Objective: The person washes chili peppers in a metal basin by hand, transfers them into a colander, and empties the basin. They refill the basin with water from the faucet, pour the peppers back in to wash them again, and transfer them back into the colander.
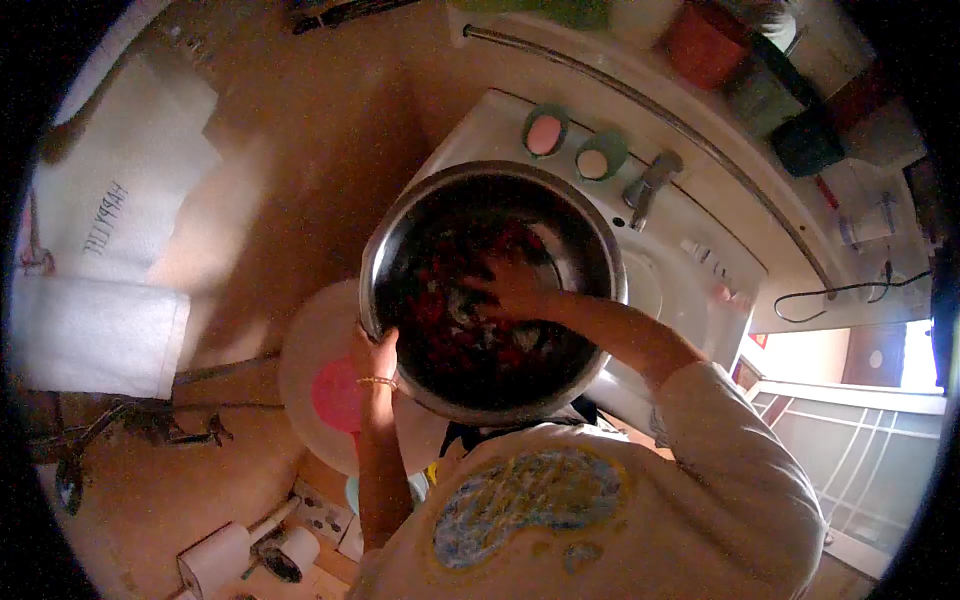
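Observation:
A large round metal bowl [610, 230] is held in front of my body, partly over the white sink [690, 300]. My left hand [376, 352] grips its rim at the lower left, thumb on top of the edge. Inside the bowl, my right hand [505, 285] reaches down with its fingers spread over small dark red pieces [480, 350]. Dim light hides what exactly these pieces are and how deep they lie. Liquid or a shiny surface glints at the bowl's inner right side.
Two green soap dishes [546, 132] and a faucet [654, 188] stand along the sink's back edge. A metal rail [640, 75] runs above. Below left is a pale round basin [310, 330] with something pink [335, 395]. White towels [100, 330] hang at left.

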Tool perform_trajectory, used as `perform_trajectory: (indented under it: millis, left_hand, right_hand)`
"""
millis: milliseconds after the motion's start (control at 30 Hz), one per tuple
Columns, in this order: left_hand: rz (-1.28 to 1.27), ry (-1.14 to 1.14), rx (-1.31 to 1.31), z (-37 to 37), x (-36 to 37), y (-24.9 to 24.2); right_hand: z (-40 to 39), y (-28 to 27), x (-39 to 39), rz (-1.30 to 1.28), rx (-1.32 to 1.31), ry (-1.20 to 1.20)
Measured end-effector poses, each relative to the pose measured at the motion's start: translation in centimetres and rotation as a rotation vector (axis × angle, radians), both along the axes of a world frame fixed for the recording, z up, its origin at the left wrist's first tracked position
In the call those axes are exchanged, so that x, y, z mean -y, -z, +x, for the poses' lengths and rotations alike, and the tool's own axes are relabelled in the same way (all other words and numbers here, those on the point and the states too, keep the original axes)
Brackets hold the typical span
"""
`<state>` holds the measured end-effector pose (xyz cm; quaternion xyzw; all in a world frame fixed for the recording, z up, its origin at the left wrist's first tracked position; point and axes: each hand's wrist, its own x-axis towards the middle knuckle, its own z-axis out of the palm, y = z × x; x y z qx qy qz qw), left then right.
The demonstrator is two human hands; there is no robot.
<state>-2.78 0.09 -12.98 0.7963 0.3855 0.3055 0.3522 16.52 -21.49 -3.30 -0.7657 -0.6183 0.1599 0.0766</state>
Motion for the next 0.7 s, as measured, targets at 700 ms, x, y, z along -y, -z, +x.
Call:
perform_trajectory:
  millis: [700]
  left_hand:
    - [-0.269, 0.051, -0.144, 1.5, 3.3, -11.4]
  right_hand:
    - [-1.5, 4.0, -3.1, 0.251, 0.324, 0.128]
